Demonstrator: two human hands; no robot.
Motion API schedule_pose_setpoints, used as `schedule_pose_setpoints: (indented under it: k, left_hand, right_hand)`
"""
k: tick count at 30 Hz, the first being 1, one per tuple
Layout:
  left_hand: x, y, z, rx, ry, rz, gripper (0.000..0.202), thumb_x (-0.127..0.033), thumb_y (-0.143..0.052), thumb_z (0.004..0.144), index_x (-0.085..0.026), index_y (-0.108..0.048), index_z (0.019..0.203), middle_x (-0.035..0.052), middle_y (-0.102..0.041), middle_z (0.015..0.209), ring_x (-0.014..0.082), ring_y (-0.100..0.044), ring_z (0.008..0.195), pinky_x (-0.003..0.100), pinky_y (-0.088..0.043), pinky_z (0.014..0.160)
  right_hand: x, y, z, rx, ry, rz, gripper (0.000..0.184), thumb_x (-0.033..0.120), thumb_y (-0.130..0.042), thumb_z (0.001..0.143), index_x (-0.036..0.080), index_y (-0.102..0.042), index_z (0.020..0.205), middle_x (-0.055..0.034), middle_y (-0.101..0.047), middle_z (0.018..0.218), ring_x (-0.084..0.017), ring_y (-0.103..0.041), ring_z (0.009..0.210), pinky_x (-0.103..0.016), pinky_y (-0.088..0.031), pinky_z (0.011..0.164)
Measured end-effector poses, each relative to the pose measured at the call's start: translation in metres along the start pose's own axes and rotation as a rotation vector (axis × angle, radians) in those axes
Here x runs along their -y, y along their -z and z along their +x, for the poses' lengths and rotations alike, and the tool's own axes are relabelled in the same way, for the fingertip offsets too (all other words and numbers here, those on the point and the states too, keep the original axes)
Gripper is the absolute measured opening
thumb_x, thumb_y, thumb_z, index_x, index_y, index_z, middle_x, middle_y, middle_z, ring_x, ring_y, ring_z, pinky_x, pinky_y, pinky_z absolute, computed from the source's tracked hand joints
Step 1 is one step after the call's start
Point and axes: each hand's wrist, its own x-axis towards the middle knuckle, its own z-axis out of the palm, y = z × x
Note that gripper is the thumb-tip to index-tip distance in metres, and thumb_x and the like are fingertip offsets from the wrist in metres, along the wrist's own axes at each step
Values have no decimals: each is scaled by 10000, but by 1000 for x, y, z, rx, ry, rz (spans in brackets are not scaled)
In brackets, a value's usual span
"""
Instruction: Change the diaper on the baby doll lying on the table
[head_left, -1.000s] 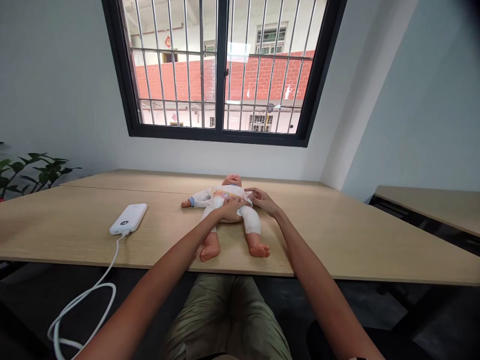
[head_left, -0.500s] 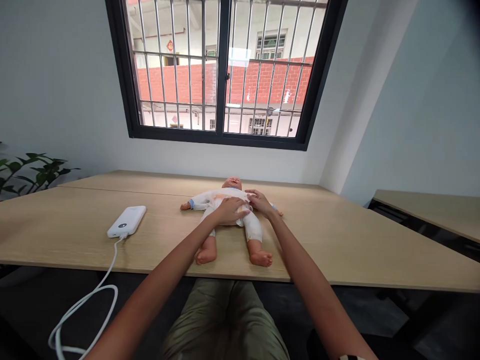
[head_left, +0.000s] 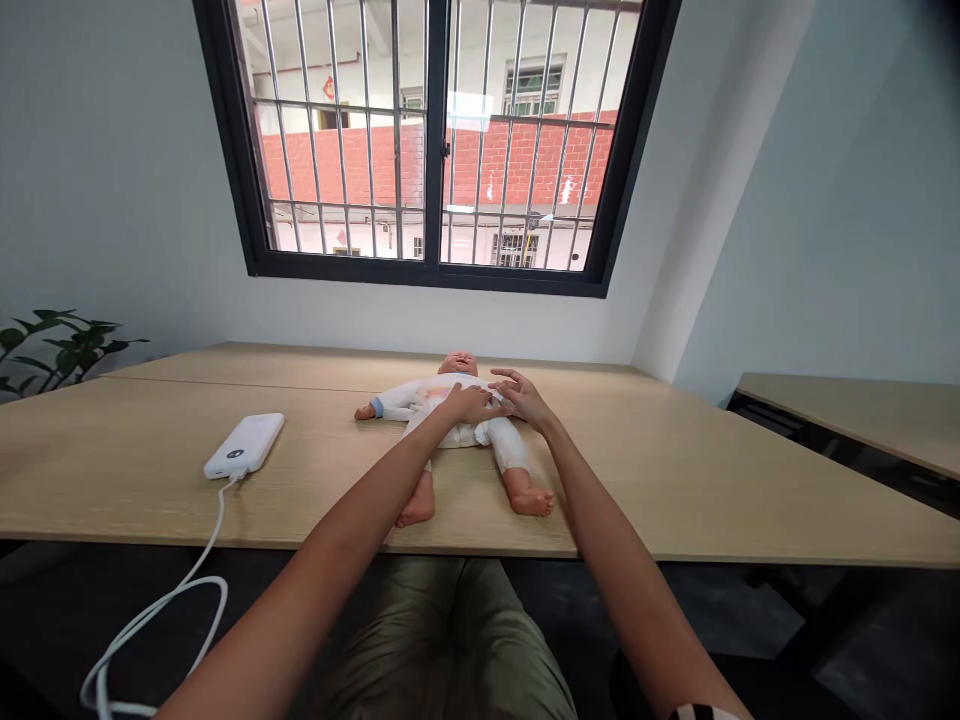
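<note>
A baby doll [head_left: 459,364] lies on its back on a light wood table [head_left: 660,480], dressed in a white garment with blue cuffs, its bare legs toward me. My left hand [head_left: 471,404] rests flat on the doll's belly, holding nothing. My right hand [head_left: 521,397] touches the doll's side with its fingers spread, near the hip. The doll's other arm is hidden behind my right hand. A white power bank [head_left: 244,446] lies to the left of the doll, with a white cable [head_left: 154,610] running off the table edge.
The table's front edge runs just past the doll's feet, above my khaki-clad lap. A green potted plant [head_left: 56,345] shows at the far left, a barred window [head_left: 427,140] on the wall behind, and a second table [head_left: 840,400] at the right.
My left hand has slid up from the doll's lower belly toward its chest. The doll's far arm no longer shows past my right hand. The whole view has shifted slightly.
</note>
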Motion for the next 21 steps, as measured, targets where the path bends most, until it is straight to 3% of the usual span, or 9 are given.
schedule_pose_setpoints:
  k: [6,12,14,17,19,21]
  left_hand:
    - [-1,2,-14,66,-83,-71,525,-639,-375,903,-261,-645,1147,90,-591,1358,313,-481,1302,597,-180,1129]
    - [-13,-2,-24,81,-136,-87,531,-592,-386,921,-201,-605,1206,133,-514,1439,293,-336,1421,600,-98,1163]
    - [-15,-3,-25,36,-147,-127,470,-532,-406,933,-189,-640,1153,125,-595,1349,294,-436,1349,575,-165,1160]
    - [-7,-1,-31,-112,-117,-278,398,-433,-404,949,-170,-696,1007,89,-720,1080,246,-639,1056,420,-417,1038]
    - [6,1,-38,-272,-39,-366,348,-384,-435,938,-168,-703,989,72,-727,1026,215,-664,954,331,-494,910]
    - [20,1,-44,-368,49,-337,283,-386,-525,897,-189,-715,967,61,-720,1041,225,-652,988,323,-497,893]
  right_hand:
    - [7,-5,-3,50,1,60,486,355,-736,740,216,-578,1179,-63,-730,1025,-178,-681,911,-259,-528,754]
    - [13,-17,-4,38,-78,100,406,323,-758,720,199,-608,1076,-70,-734,917,-198,-689,903,-314,-540,811]
    - [10,-17,-2,1,-103,111,383,314,-752,724,190,-597,1051,-61,-726,858,-181,-685,851,-301,-543,783]
    - [4,-14,0,-7,-99,102,390,338,-735,745,187,-581,1070,-50,-718,871,-153,-671,788,-274,-536,732]
    - [2,-13,0,-3,-95,69,434,357,-740,743,189,-573,1107,-51,-717,909,-144,-663,768,-260,-527,700]
    - [2,-15,-1,-6,-90,18,467,367,-752,734,187,-572,1125,-50,-718,899,-146,-659,767,-256,-518,685]
